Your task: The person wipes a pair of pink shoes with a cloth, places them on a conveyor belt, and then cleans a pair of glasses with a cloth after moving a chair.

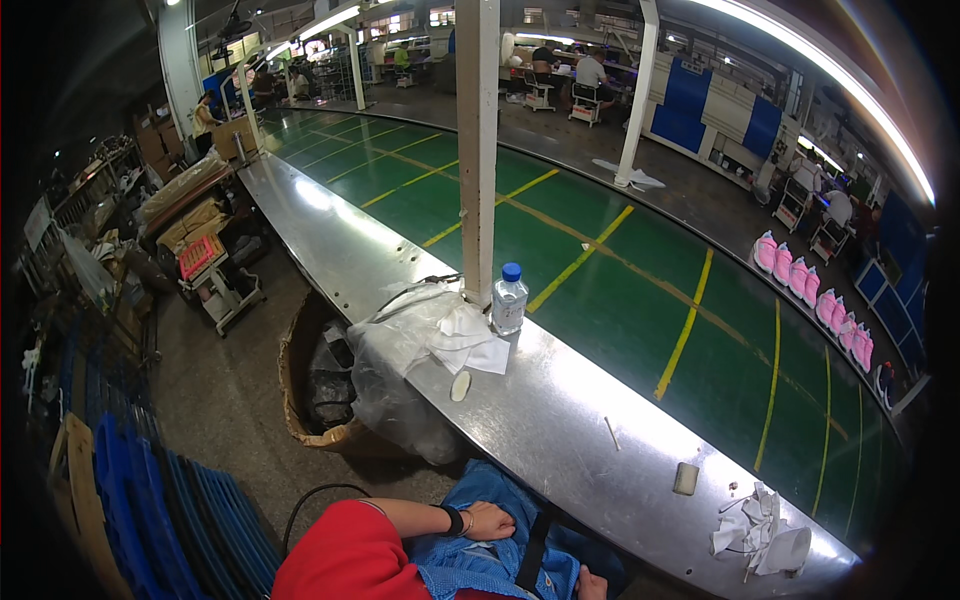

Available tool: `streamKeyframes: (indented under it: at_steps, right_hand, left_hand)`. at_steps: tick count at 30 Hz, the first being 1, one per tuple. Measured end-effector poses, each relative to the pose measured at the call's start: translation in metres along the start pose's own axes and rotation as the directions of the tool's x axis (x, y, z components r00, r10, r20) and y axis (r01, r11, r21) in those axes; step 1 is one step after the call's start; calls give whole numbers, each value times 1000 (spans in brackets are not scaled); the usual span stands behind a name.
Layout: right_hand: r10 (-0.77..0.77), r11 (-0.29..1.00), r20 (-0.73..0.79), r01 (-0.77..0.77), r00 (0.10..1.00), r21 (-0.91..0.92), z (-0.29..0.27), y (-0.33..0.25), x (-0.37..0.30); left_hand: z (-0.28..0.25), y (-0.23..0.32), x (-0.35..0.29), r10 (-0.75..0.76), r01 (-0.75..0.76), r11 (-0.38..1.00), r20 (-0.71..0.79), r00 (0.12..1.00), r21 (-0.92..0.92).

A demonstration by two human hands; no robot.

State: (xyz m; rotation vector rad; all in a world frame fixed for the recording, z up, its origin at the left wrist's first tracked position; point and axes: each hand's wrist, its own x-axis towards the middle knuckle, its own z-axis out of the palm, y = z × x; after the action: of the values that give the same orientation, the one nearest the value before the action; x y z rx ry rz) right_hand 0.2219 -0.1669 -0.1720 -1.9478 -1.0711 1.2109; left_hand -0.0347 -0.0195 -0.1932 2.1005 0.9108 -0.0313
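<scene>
My left hand (487, 521) rests on the blue apron (478, 490) over my lap, its fingers curled in, with no object showing in it. A dark band circles that wrist. At the lower edge my right hand (591, 583) shows only in part beside the apron, its fingers mostly hidden. Both hands are below the metal ledge (570, 440) and touch nothing on it. On the ledge lie a small pale block (686, 479), a thin white stick (612, 433) and a pile of white scraps (765, 535). An oval pale piece (460, 386) lies farther left.
A clear bottle with a blue cap (509, 305) stands by a white post (477, 150), near white cloths (470, 340) and a plastic bag (405, 380) hanging over a carton (292, 375). Beyond runs a green conveyor belt (600, 300). Pink shoes (810, 285) line its far side.
</scene>
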Motion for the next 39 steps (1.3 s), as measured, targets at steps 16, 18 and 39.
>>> streamKeyframes:
  at_steps: [16, 18, 39]
  right_hand:
    - [-37, 988, 1, 37, 999, -150, 0, 2, 2]
    - [21, 994, 4, -21, 1000, -108, -1, -2, 1]
    - [55, 991, -112, -68, 992, -114, 17, -4, -7]
  left_hand:
    - [-2, 1, -1, -5, 5, 1000, -7, 1000, -6]
    - [0, 0, 0, -5, 5, 1000, -11, 1000, -7]
    - [0, 1, -3, 26, -27, 999, -49, 998, -19]
